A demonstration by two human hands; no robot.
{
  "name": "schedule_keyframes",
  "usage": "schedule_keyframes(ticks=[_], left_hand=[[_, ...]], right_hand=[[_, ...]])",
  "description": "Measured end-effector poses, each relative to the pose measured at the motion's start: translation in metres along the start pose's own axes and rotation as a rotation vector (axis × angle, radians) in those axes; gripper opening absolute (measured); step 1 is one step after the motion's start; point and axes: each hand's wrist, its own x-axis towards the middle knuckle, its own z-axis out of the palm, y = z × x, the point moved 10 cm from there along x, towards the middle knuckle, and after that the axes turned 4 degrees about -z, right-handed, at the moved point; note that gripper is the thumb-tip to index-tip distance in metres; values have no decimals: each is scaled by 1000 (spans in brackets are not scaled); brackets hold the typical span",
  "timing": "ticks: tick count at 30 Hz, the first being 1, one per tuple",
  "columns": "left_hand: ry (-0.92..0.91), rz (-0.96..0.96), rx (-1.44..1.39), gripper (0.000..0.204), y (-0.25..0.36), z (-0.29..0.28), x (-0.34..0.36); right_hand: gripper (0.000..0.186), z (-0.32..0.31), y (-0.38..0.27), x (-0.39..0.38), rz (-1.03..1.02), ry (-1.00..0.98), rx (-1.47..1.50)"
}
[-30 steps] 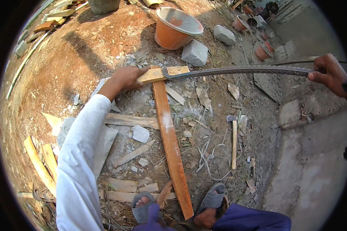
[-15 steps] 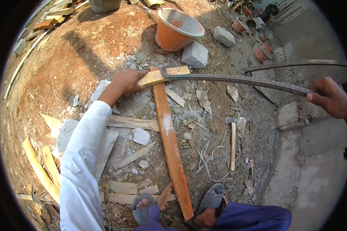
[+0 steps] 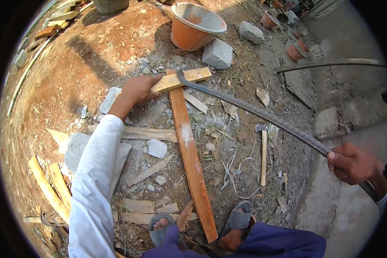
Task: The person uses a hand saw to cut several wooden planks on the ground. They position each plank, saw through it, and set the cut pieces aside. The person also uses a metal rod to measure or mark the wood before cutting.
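Observation:
My left hand (image 3: 138,91) is closed around the near end of a short pale wood block (image 3: 198,75). This block lies crosswise over the far end of a reddish-brown plank (image 3: 188,146), which runs back toward my feet. In my right hand (image 3: 351,163) is a ribbed steel pry bar (image 3: 262,112), its fingers wrapped around the shaft. The bar's bent hook end rests at the block, just right of my left fingers; whether it grips a nail there I cannot tell. A hatchet (image 3: 264,157) with a pale handle lies on the ground below the bar.
Beyond the block stand a grey stone (image 3: 218,53) and an orange bucket (image 3: 197,28). A concrete ledge (image 3: 318,206) runs along the right. Wood strips (image 3: 148,134) and stones lie left of the plank. My sandalled feet (image 3: 238,219) flank its near end.
My right hand has come down and leftward, swinging the pry bar's shaft nearer to me at a steeper slant. My left hand keeps its hold on the wood block.

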Motion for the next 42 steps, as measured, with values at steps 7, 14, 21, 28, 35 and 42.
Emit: schedule_keyframes(ticks=[7, 14, 21, 28, 35, 42], left_hand=[[25, -8, -7, 73, 1, 0, -3], [132, -5, -43, 75, -4, 3, -18], [179, 43, -101, 56, 18, -18, 16], [11, 140, -240, 34, 57, 3, 95], [285, 233, -253, 22, 69, -32, 101], [545, 117, -1008, 31, 68, -171, 165]], right_hand=[[52, 62, 43, 40, -334, 134, -155], [42, 240, 105, 141, -384, 163, -65], [37, 306, 117, 180, -443, 188, 292], [42, 317, 130, 187, -402, 189, 255], [44, 305, 127, 173, -411, 288, 187], [42, 332, 141, 171, -315, -9, 62]])
